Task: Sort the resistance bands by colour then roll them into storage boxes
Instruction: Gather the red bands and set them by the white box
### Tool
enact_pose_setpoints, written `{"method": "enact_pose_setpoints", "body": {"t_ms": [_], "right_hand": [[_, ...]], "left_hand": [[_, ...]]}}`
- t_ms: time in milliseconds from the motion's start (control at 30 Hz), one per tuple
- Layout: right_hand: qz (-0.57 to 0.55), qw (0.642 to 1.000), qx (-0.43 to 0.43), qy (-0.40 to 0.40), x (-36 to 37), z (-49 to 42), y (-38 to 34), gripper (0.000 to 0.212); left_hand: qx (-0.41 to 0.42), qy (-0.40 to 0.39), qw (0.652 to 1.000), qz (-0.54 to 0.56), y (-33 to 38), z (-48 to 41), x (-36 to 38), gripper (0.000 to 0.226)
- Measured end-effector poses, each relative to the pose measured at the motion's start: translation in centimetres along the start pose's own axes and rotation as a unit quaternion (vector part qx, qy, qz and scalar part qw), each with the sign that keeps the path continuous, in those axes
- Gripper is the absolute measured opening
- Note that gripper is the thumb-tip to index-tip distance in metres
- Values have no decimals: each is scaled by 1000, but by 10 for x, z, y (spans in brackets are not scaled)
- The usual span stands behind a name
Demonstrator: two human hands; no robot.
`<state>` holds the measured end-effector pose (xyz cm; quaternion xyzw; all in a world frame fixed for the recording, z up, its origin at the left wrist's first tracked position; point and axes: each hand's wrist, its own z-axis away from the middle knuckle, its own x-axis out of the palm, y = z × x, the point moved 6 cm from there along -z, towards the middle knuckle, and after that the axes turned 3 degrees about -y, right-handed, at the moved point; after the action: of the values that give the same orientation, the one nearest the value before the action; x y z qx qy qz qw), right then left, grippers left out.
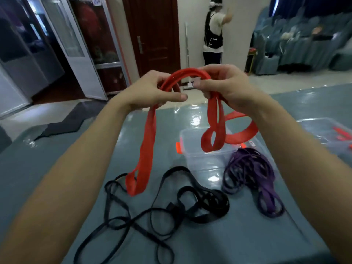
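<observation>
Forearms cropped at edges, left hand and right hand gripping red bands, fingertips partly hidden

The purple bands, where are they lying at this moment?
In the head view, the purple bands lie heaped on the blue table, right of centre, beside the clear storage box and to the right of the black bands.

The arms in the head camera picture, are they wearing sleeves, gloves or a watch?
No. The left forearm and right forearm are bare all the way to the picture's edge, so no sleeves show. The left hand and right hand have no gloves, and no rings, watch or bracelet can be seen. The thumbnails look short and unpainted.
</observation>
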<state>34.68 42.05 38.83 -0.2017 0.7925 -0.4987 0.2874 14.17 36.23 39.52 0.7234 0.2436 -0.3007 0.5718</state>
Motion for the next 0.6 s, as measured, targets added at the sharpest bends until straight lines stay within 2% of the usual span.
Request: {"method": "enact_pose_setpoints", "body": {"t_ms": [67,133,233,300,367,433,533,600], "right_hand": [[50,998,19,15,-42,28,8,39],[81,995,53,33,-82,63,29,51],[77,991,91,65,-126,118,79,63],[68,988,99,101,-148,154,112,55],[37,984,106,141,-171,187,137,43],[14,977,118,178,-199,218,156,42],[-3,964,121,235,-244,263,167,66],[-1,960,121,253,-269,289,173,74]], "left_hand": [[12,16,997,78,29,-26,31,20],[32,11,989,142,65,-51,66,7],[52,-37,984,167,121,-90,134,12],[59,-75,986,133,152,-113,185,15],[64,-109,990,64,178,-132,230,34],[71,-135,988,-2,205,-150,266,55],[94,-144,984,-51,246,-176,306,86],[110,-163,980,14,276,-194,334,90]]}}
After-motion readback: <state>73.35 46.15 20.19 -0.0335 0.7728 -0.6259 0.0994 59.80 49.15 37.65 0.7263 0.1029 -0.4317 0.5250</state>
